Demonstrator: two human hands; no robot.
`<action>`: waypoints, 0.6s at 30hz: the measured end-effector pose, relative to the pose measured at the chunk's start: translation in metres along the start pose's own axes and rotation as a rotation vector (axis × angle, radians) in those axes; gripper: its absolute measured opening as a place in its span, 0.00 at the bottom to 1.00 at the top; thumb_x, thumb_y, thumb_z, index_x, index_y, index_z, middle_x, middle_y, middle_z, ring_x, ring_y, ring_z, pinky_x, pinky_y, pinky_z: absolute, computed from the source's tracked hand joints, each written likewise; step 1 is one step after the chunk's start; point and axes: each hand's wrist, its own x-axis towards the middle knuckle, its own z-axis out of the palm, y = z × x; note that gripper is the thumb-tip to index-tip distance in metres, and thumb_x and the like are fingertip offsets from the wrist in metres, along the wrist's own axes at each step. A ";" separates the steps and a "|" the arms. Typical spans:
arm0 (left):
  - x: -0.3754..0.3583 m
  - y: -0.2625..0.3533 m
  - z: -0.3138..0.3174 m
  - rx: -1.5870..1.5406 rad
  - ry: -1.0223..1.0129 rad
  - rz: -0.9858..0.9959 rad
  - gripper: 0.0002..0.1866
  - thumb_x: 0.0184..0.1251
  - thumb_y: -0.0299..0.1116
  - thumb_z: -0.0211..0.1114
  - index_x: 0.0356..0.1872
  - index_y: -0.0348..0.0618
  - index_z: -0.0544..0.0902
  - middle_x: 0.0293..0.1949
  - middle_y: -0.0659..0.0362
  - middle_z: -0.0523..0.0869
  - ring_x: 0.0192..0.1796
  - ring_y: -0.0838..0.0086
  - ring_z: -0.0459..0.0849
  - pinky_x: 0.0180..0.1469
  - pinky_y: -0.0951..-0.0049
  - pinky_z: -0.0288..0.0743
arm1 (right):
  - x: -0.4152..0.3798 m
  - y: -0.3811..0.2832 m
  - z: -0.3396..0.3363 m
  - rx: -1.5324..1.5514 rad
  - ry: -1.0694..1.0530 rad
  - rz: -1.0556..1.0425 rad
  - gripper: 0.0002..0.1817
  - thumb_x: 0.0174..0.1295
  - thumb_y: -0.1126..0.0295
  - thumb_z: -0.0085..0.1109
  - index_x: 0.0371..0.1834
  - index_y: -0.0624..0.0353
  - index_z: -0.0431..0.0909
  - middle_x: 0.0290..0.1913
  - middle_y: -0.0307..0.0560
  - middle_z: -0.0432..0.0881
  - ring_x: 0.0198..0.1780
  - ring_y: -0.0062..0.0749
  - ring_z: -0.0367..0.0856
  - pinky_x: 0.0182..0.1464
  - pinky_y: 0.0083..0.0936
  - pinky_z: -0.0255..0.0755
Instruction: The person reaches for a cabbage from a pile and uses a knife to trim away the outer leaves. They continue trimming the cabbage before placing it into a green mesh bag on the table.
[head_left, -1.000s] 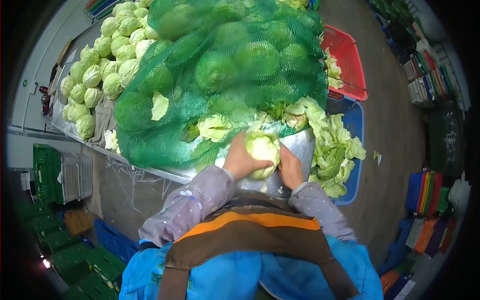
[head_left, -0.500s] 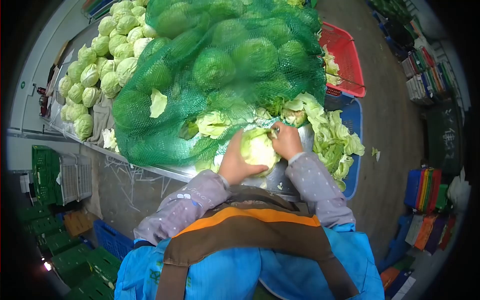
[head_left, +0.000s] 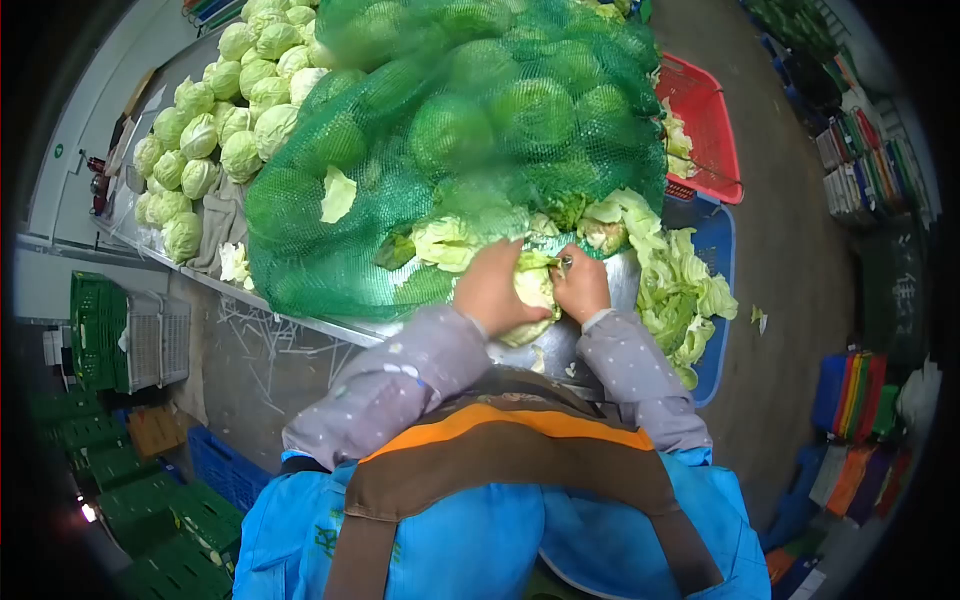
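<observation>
A pale green cabbage (head_left: 535,290) sits low over the metal tabletop, close to my body. My left hand (head_left: 495,288) is wrapped round its left side, thumb along the near side. At its upper right is my right hand (head_left: 581,283), fingers curled closed. A small shiny metal bit (head_left: 566,264) shows at those fingers; what it belongs to is hidden. Loose cabbage leaves (head_left: 445,243) and a trimmed cabbage (head_left: 603,235) lie just beyond my hands. Behind them spreads a green mesh sack (head_left: 390,180) full of cabbages.
Many bare cabbages (head_left: 240,155) are piled at the far left of the table. On the right, a blue crate (head_left: 712,350) is heaped with stripped leaves (head_left: 680,290); a red basket (head_left: 715,130) stands behind it. Green crates (head_left: 100,330) stand at the left on the floor.
My left hand has come further over the cabbage, which now shows less and looks turned. My right hand stays at its upper right side. The whole view has shifted slightly.
</observation>
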 end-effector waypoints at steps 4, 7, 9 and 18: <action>-0.003 0.017 0.008 0.050 0.057 -0.068 0.50 0.34 0.49 0.79 0.62 0.38 0.68 0.62 0.44 0.70 0.64 0.53 0.69 0.64 0.63 0.67 | 0.021 0.021 0.010 -0.046 0.024 -0.007 0.12 0.49 0.70 0.63 0.38 0.59 0.79 0.28 0.62 0.81 0.35 0.57 0.81 0.39 0.44 0.74; -0.014 0.018 0.004 -0.054 0.014 -0.009 0.48 0.34 0.47 0.79 0.61 0.39 0.68 0.63 0.46 0.70 0.65 0.53 0.68 0.64 0.61 0.67 | 0.035 0.063 0.035 -0.071 0.063 0.019 0.13 0.48 0.68 0.66 0.36 0.60 0.80 0.29 0.61 0.82 0.36 0.55 0.82 0.39 0.44 0.74; -0.033 0.016 0.003 0.119 0.034 0.269 0.47 0.35 0.44 0.79 0.61 0.39 0.68 0.61 0.47 0.72 0.64 0.52 0.68 0.64 0.59 0.66 | 0.040 0.068 0.031 -0.035 0.088 -0.023 0.14 0.46 0.66 0.67 0.36 0.59 0.80 0.30 0.61 0.82 0.36 0.54 0.82 0.39 0.42 0.74; -0.045 -0.037 -0.014 -0.591 0.223 -0.588 0.46 0.45 0.44 0.79 0.60 0.42 0.58 0.55 0.44 0.71 0.49 0.56 0.79 0.43 0.64 0.80 | -0.052 0.002 -0.007 0.696 0.064 0.163 0.26 0.53 0.67 0.69 0.55 0.62 0.74 0.31 0.51 0.84 0.35 0.25 0.83 0.35 0.24 0.75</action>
